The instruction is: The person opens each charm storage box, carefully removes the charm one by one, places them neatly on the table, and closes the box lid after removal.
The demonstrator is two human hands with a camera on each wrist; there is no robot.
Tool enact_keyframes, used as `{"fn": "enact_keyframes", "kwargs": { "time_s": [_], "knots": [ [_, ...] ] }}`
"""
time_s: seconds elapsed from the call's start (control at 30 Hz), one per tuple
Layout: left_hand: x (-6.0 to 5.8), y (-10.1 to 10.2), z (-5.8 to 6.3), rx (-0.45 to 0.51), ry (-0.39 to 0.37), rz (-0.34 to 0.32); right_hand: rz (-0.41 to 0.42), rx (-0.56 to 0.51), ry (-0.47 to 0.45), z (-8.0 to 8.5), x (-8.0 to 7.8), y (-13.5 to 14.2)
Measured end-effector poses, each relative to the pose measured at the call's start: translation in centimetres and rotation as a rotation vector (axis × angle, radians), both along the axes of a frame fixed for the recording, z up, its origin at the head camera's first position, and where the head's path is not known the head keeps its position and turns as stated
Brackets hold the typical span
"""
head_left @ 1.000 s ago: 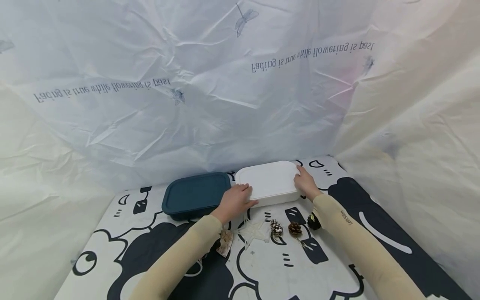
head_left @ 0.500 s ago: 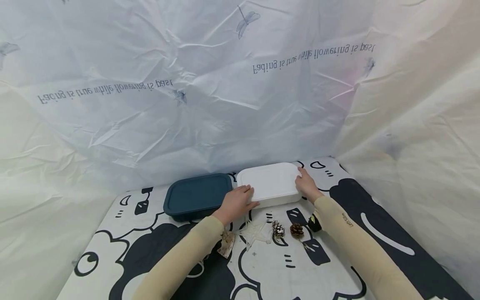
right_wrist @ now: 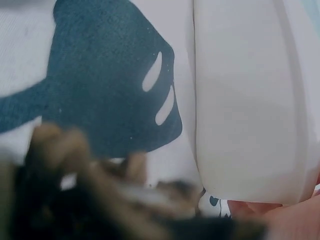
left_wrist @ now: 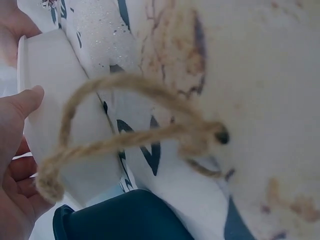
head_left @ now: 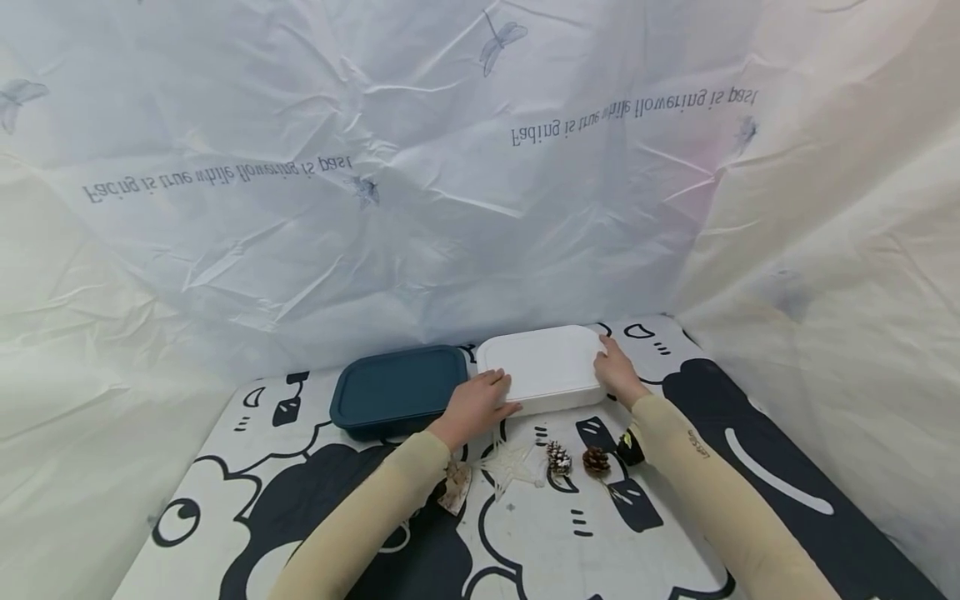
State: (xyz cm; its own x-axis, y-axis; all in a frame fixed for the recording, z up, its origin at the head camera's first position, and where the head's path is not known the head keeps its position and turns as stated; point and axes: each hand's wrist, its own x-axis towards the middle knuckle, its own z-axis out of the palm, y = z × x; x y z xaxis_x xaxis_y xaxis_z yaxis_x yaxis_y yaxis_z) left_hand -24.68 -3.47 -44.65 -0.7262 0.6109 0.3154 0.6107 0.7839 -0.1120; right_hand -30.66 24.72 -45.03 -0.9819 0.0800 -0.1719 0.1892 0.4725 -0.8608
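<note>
A white lidded box (head_left: 543, 362) sits at the back of the patterned cloth. My left hand (head_left: 476, 404) grips its left front corner; in the left wrist view the thumb lies over the rim and the fingers (left_wrist: 22, 175) curl at the end wall. My right hand (head_left: 617, 367) holds the box's right end, its far fingers hidden behind the edge. Only a small part of that hand (right_wrist: 295, 220) shows in the right wrist view, below the box's pale side wall (right_wrist: 245, 100). Left of the white box stands a dark teal lidded box (head_left: 397, 387), close to my left hand.
In front lie a pale star ornament (head_left: 510, 468), a snowy pinecone (head_left: 558, 458), a brown pinecone (head_left: 596, 461), a small dark object (head_left: 628, 448) and a brown-mottled piece (head_left: 455, 487). A twine loop (left_wrist: 120, 135) crosses the left wrist view. White sheeting (head_left: 420, 250) hangs behind.
The whole head view has shifted slightly to the right. Both hands keep their places on the white box, and nothing else visibly moves.
</note>
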Motion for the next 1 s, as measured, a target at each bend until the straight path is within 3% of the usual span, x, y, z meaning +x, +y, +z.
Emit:
{"fn": "enact_keyframes", "kwargs": {
  "time_s": [0.1, 0.37, 0.47, 0.57, 0.67, 0.8, 0.9, 1.0],
  "knots": [
    [0.0, -0.1, 0.0, 0.003, -0.021, -0.026, 0.002, -0.006, -0.006, 0.0, -0.1, 0.3],
    [0.0, -0.8, 0.4, 0.064, -0.261, -0.014, 0.014, 0.005, 0.002, 0.4, 0.0, 1.0],
    [0.2, -1.2, 0.7, 0.069, -0.272, -0.011, 0.02, 0.031, 0.057, 1.1, 0.4, 0.9],
    [0.3, -1.9, 1.6, 0.069, -0.228, 0.004, 0.034, 0.022, 0.124, 2.6, 0.7, 0.9],
    [0.2, -3.2, 3.3, 0.079, -0.197, 0.023, 0.03, -0.014, 0.174, 4.9, 1.1, 1.2],
    [0.3, -5.7, 6.8, 0.148, -0.155, 0.048, 0.0, -0.038, 0.282, 8.7, 1.9, 2.0],
    [0.7, -8.0, 10.0, 0.223, -0.101, 0.082, -0.035, -0.021, 0.428, 11.3, 2.8, 2.5],
    [1.4, -10.4, 13.2, 0.31, -0.002, 0.105, -0.07, 0.059, 0.652, 13.2, 3.3, 2.9]
  ]
}}
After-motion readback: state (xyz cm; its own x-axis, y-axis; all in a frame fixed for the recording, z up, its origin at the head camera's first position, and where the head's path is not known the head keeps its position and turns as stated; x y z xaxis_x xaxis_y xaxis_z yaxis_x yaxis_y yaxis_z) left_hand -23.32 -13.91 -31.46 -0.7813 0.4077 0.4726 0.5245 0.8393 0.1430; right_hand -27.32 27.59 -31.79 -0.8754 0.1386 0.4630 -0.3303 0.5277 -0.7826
